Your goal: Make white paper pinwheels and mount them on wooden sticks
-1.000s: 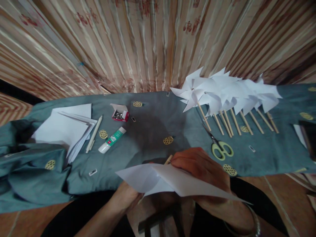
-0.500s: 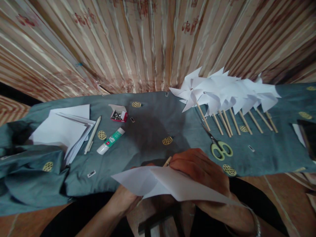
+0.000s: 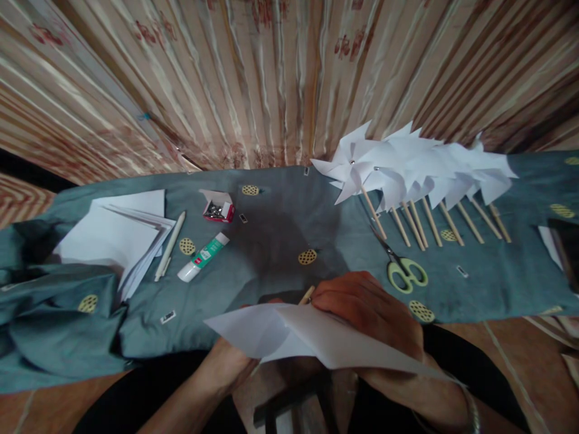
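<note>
A white paper pinwheel (image 3: 312,337) spans the space between my hands at the table's front edge, its folded blades towards me. Closed, with curled fingers, my right hand (image 3: 371,307) grips it from behind, beside the tip of a wooden stick (image 3: 307,295) poking up past the paper. My left hand (image 3: 237,355) is against the pinwheel's left underside, holding it; the paper covers most of its fingers, with just a bit showing above the top edge. Where the stick meets the paper is hidden.
Several finished pinwheels (image 3: 416,169) lie in a row at the back right, with green-handled scissors (image 3: 407,274) before them. To the left are a paper stack (image 3: 113,232), a pen (image 3: 170,246), a glue stick (image 3: 203,257) and an open box of metal pins (image 3: 218,208). A curtain (image 3: 280,78) hangs behind.
</note>
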Action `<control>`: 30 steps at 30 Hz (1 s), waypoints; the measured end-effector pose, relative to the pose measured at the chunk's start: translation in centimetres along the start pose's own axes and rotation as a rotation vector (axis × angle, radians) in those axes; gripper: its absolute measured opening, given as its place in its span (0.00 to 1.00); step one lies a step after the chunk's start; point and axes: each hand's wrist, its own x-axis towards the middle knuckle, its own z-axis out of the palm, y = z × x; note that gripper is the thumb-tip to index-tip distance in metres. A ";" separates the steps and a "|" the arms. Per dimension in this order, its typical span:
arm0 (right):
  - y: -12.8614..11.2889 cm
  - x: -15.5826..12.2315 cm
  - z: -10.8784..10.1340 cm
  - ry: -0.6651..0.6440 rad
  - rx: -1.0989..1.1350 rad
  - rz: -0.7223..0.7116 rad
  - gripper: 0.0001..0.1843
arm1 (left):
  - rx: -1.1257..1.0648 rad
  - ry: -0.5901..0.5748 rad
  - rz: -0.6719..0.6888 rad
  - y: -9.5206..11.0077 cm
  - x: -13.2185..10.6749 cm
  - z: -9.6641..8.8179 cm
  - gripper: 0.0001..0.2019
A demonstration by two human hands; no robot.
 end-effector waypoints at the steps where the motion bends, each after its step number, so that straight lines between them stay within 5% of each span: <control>1: 0.0 0.0 0.0 -0.004 0.004 0.005 0.10 | 0.021 -0.002 0.009 0.1 0.0 0.0 0.20; 12: 0.4 -0.4 0.4 0.028 0.010 0.008 0.10 | 0.063 -0.007 -0.020 0.8 0.1 0.1 0.14; 22: 0.6 -0.6 0.9 0.013 0.065 0.148 0.06 | 0.067 0.008 0.024 0.5 0.1 -0.1 0.17; 30: 0.5 -0.6 0.8 0.005 0.032 0.086 0.07 | 0.071 -0.006 0.059 1.1 -0.3 0.5 0.15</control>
